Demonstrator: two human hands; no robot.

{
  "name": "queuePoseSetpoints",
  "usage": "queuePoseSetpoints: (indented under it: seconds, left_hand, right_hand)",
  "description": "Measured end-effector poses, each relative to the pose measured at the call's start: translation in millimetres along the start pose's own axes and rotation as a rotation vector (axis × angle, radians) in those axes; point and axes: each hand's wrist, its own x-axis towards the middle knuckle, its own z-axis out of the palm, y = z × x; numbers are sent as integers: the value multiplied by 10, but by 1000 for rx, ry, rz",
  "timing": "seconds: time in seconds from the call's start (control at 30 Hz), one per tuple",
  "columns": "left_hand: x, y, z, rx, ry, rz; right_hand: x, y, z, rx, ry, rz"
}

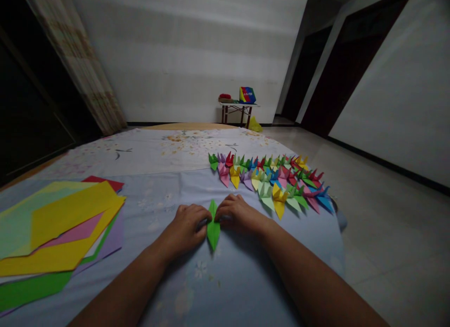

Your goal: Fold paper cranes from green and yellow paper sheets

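A partly folded piece of green origami paper (213,233), long and pointed at both ends, lies on the cloth-covered table in the middle of the head view. My left hand (191,224) pinches its left edge between thumb and fingers. From the other side, my right hand (234,212) grips the right edge with bent fingers. The fingertips cover parts of both edges. Rows of folded paper cranes (279,199) in many colours stand to the right, beyond my right hand.
Loose coloured paper sheets (70,214) are piled at the left. A pale blue flowered tablecloth (200,289) covers the round table. By the far wall, a small table (239,105) bears a colourful box (247,95) and a red item (225,96). Tiled floor lies to the right.
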Motion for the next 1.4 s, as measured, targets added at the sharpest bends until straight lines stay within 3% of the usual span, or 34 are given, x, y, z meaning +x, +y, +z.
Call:
queuePoseSetpoints:
  seconds: [0.53,0.87,1.17,1.4]
  left_hand:
    - [-9,-31,-91,-36,-51,63]
    - [49,-18,71,-66,39,-92]
    - [72,50,62,-91,59,-184]
    - [61,23,134,-88,129,-244]
  right_hand:
    - [-25,42,-7,50,-6,-6]
    - [29,24,104,62,-4,162]
    - [51,48,149,44,14,194]
    - [116,17,206,16,28,319]
